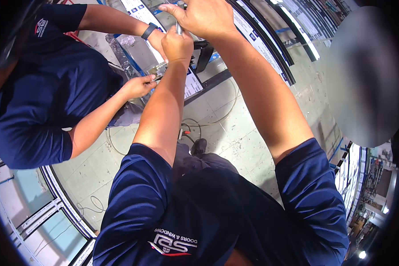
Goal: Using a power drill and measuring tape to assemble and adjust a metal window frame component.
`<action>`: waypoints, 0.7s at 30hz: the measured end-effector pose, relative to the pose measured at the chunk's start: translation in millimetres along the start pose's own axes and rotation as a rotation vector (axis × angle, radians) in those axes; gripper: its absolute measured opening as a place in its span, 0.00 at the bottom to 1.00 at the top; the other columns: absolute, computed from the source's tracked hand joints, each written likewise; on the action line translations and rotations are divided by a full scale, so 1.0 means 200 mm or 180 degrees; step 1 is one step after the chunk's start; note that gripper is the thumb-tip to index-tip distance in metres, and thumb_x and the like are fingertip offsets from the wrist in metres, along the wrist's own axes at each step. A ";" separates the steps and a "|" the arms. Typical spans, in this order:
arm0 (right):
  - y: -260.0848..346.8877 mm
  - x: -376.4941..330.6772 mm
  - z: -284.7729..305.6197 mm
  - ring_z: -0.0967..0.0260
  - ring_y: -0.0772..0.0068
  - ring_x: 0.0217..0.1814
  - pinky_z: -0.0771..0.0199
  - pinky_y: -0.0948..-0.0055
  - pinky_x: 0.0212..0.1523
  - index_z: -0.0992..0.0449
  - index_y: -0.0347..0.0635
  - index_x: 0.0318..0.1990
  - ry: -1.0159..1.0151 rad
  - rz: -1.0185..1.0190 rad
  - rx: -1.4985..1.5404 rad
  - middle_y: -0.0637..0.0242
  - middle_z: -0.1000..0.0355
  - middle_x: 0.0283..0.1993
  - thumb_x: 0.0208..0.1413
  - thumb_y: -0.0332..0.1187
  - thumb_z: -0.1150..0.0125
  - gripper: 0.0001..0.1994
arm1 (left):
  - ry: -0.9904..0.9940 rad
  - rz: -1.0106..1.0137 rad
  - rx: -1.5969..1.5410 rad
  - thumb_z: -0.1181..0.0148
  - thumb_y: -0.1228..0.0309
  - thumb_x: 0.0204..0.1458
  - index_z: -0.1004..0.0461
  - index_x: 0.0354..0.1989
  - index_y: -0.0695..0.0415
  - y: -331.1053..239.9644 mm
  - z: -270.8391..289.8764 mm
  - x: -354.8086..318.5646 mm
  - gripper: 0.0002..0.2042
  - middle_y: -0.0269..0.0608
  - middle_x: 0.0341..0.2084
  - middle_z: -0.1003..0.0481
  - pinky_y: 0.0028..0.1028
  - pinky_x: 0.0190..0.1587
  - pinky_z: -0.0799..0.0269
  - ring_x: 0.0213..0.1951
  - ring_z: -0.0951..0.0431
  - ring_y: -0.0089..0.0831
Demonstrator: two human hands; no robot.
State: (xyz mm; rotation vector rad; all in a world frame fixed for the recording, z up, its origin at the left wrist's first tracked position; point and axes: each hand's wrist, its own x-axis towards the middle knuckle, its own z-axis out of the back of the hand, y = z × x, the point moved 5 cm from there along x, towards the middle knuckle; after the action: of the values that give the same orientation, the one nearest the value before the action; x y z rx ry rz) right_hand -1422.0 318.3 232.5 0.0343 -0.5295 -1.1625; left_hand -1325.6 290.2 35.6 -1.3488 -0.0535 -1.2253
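My left hand is closed round a metal rod that sticks up from the fist. Above it, my right hand lies across the rod's upper end, thumb stretched to the left. Its other fingers are hidden or cut off by the top edge. A rounded metal end shows past the thumb. Beside my left wrist stands a black angular part. Under my hands runs a frame profile covered in white film. Close by on the left, a co-worker's hand pinches a small metal piece.
The co-worker in dark blue leans in at the left, a second hand near mine. Long profiles lie at the upper right. A cable crosses the tiled floor. Framed panels stand at the lower left. A grey blur hides the right side.
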 end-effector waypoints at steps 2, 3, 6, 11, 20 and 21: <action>-0.01 -0.01 0.01 0.16 0.38 0.47 0.17 0.48 0.51 0.11 0.37 0.42 -0.0007 -0.0061 0.0058 0.42 0.16 0.39 0.65 0.64 0.39 0.32 | 0.0224 0.0077 -0.0100 0.33 0.66 0.60 0.21 0.30 0.63 0.02 -0.04 -0.01 0.12 0.60 0.28 0.19 0.54 0.39 0.21 0.33 0.17 0.62; -0.01 0.00 0.03 0.16 0.38 0.47 0.17 0.48 0.52 0.12 0.37 0.44 -0.0035 -0.0096 0.0146 0.42 0.16 0.39 0.65 0.63 0.38 0.32 | 0.0422 0.0128 -0.0172 0.32 0.65 0.60 0.22 0.33 0.63 0.02 -0.07 -0.01 0.12 0.61 0.31 0.20 0.54 0.41 0.22 0.36 0.18 0.62; 0.05 -0.01 0.02 0.16 0.38 0.49 0.18 0.47 0.54 0.12 0.38 0.46 -0.0008 -0.0186 0.0170 0.42 0.15 0.41 0.64 0.64 0.37 0.32 | 0.0967 0.0252 -0.0351 0.31 0.62 0.60 0.23 0.42 0.63 0.09 -0.08 0.00 0.16 0.63 0.39 0.22 0.54 0.49 0.25 0.44 0.20 0.63; 0.09 0.06 -0.17 0.15 0.41 0.44 0.17 0.45 0.45 0.14 0.43 0.41 -0.0285 0.0263 -0.0077 0.49 0.15 0.36 0.62 0.72 0.41 0.36 | 0.1012 0.0243 -0.0159 0.29 0.56 0.61 0.25 0.57 0.64 0.21 0.05 -0.02 0.26 0.66 0.53 0.24 0.55 0.61 0.29 0.57 0.24 0.63; 0.05 0.01 -0.14 0.18 0.40 0.51 0.20 0.50 0.52 0.15 0.39 0.51 -0.0552 0.0284 -0.0317 0.47 0.16 0.50 0.70 0.59 0.38 0.28 | 0.3775 0.0505 -0.1014 0.28 0.57 0.62 0.15 0.47 0.54 0.19 1.07 -1.12 0.15 0.51 0.39 0.17 0.44 0.55 0.21 0.48 0.15 0.51; 0.09 0.03 -0.17 0.18 0.41 0.52 0.20 0.51 0.54 0.15 0.39 0.53 -0.0647 0.0357 -0.0207 0.48 0.16 0.51 0.71 0.57 0.38 0.26 | 0.3965 0.0547 -0.1363 0.29 0.56 0.62 0.13 0.37 0.55 0.35 1.33 -1.25 0.14 0.49 0.34 0.15 0.42 0.52 0.20 0.43 0.14 0.48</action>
State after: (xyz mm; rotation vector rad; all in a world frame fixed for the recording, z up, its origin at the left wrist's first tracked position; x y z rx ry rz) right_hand -1391.7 313.1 210.6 -0.1690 -0.6643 -1.0785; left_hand -1229.2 625.4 -92.2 -0.6937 1.2221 -1.7834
